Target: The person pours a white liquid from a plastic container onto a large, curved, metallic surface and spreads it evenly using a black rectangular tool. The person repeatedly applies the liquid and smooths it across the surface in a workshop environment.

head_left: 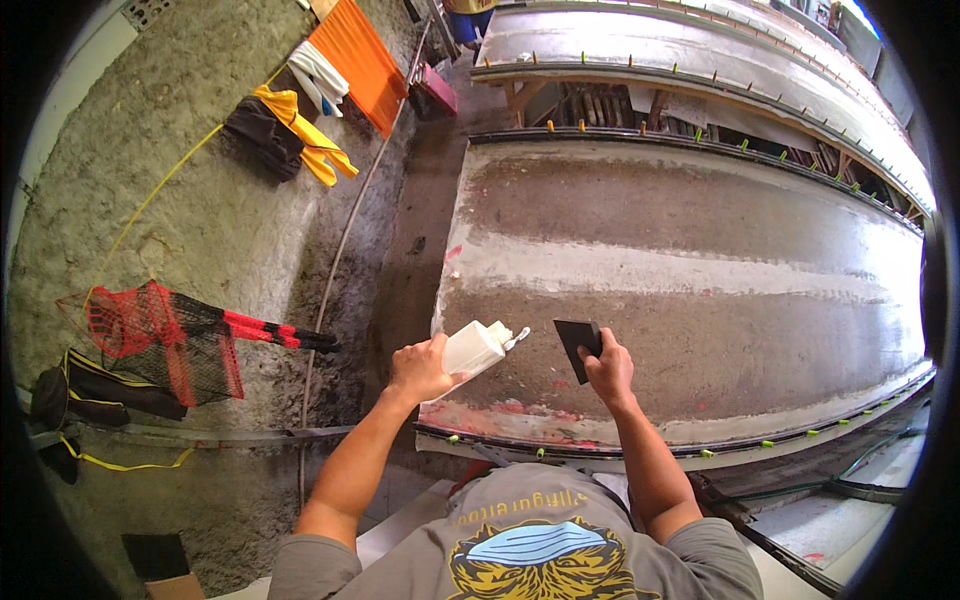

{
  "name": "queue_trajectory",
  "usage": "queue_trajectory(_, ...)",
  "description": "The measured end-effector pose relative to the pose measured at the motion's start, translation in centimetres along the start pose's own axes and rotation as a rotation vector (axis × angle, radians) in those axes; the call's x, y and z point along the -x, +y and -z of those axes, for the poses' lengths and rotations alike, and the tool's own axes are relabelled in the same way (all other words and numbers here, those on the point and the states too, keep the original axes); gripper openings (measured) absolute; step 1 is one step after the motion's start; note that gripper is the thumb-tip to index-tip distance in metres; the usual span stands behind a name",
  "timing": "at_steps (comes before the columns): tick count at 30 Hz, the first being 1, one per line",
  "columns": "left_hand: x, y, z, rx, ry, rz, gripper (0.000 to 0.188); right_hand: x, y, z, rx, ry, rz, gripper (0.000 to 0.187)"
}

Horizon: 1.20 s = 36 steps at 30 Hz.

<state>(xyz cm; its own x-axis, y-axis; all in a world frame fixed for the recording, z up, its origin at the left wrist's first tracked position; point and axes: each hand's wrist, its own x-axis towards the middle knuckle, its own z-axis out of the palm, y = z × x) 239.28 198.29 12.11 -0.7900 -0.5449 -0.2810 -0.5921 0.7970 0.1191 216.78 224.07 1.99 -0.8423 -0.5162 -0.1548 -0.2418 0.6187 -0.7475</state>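
My left hand (416, 370) is wrapped round a white plastic bottle (468, 350), tipped on its side with its cap end pointing right. A whitish blob or strand (518, 338) shows at its mouth; I cannot make out which. In my right hand (610, 370) is a thin, flat, dark rectangular plate (574, 345), gripped by its right edge and held tilted. Both things are held over the near left part of a long, stained printing table (560, 255), apart from each other.
Small green and yellow clips (708, 453) line the table's edge rails. A second long table (600, 40) stands beyond, with frames stacked beneath. At left, an orange cloth (360, 65), yellow and dark clothes (300, 130) and a red-black net bag (165, 335) hang along the rough wall.
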Motion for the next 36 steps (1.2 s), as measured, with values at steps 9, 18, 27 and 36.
queue_trajectory(9, 0.8, -1.3, -0.6, 0.099, 0.047, -0.083, 0.065, -0.9, -2.9, -0.5, 0.094, 0.000, 0.049, 0.031)
queue_trajectory(18, -0.2, 5.3, -1.7, 0.093, 0.033, -0.309, 0.055, -1.3, -0.3, 4.0, 0.126, 0.156, -0.053, 0.030)
queue_trajectory(27, -3.0, 14.3, -1.7, 0.000, 0.085, -0.411, 0.051, -0.3, 7.1, 11.7, 0.037, 0.391, -0.132, 0.031)
queue_trajectory(36, -2.7, 12.8, -0.7, -0.104, 0.094, -0.327, 0.056, 1.3, 9.0, 15.0, 0.022, 0.480, -0.183, 0.029)
